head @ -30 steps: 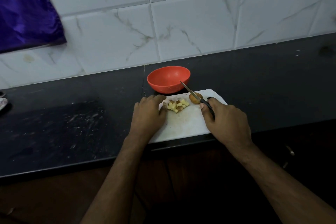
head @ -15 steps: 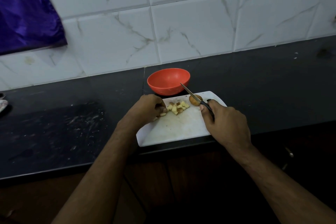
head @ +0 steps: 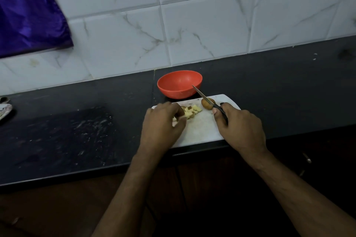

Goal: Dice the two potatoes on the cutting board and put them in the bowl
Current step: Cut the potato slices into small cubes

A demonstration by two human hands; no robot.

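Observation:
A white cutting board (head: pixel 202 131) lies on the black counter near its front edge. On it sits a small heap of yellow potato dice (head: pixel 191 111), and to the right a whole brown potato (head: pixel 207 104). My left hand (head: pixel 163 123) curls its fingers around the left side of the dice heap, covering part of it. My right hand (head: pixel 240 127) grips the black handle of a knife (head: pixel 204 97); the blade points up-left over the potato toward the bowl. An orange bowl (head: pixel 179 83) stands just behind the board, and I see nothing inside it.
The black counter (head: pixel 77 131) stretches left and right, with scuffed white marks on its left part. A white tiled wall rises behind. A purple cloth (head: pixel 28 15) hangs at the upper left. A small pale object (head: pixel 3 111) sits at the far left edge.
My left hand has shifted from the board's left edge onto the diced pieces and curled around them. The right hand and knife have stayed nearly still.

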